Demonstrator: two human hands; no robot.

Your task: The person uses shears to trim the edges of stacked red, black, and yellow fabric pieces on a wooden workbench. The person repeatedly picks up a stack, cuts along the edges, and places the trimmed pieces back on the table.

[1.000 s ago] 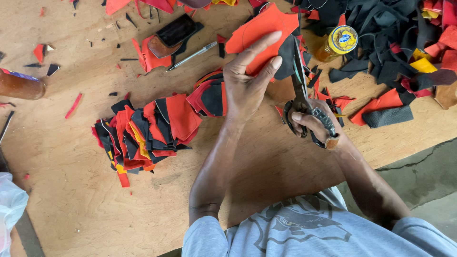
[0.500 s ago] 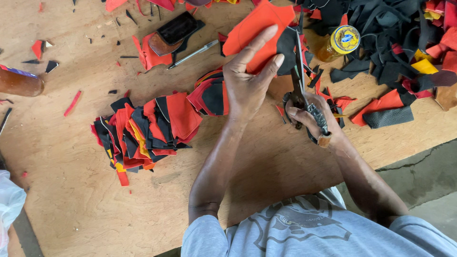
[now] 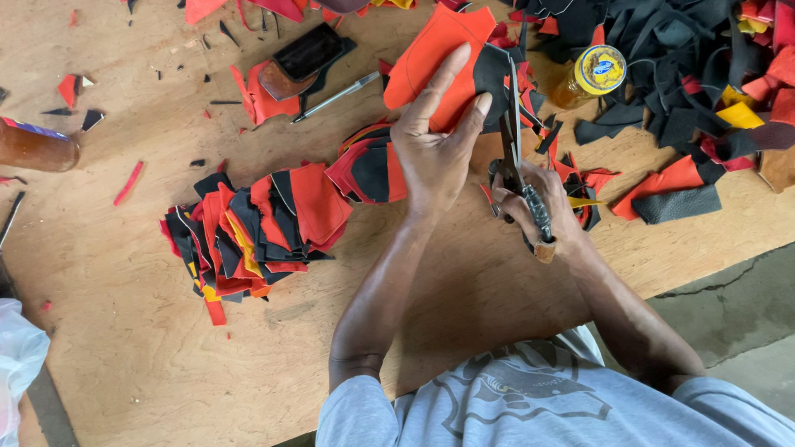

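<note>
Head view: looks straight down on a wooden desk [image 3: 108, 364] strewn with leather offcuts.
Left hand [image 3: 435, 153]: fingers long and nearly straight, thumb out to the side, pinching an orange leather piece [image 3: 431, 54] from beneath and holding it up off the desk.
Right hand [image 3: 538, 207]: curled tight around the handles of dark scissors [image 3: 515, 141]; the blades point away from the person and lie along the right edge of the orange piece, where it meets a black piece [image 3: 490, 74].
Stack: cut red, orange, black and yellow pieces [image 3: 257, 232] overlap in a fanned row just left of the left forearm, running up to the heel of the left hand.
Scrap heap: black, red and yellow offcuts [image 3: 687, 74] fill the far right corner, crowding close behind the scissor tips.
Jar: a small amber jar with a yellow lid [image 3: 592, 74] lies among those offcuts, near the blade tips.
Pen-like tool: a slim grey tool [image 3: 335, 97] lies slanted on the desk, well left of the orange piece.
Dark block: a black and brown oblong object [image 3: 302, 62] rests on red scraps beside that tool.
Bottle: a brown bottle [image 3: 37, 145] lies at the left edge.
Plastic bag: a white bag [image 3: 16, 356] shows at the lower left corner.
Floor: grey concrete floor [image 3: 729, 314] shows past the desk's near right edge.
</note>
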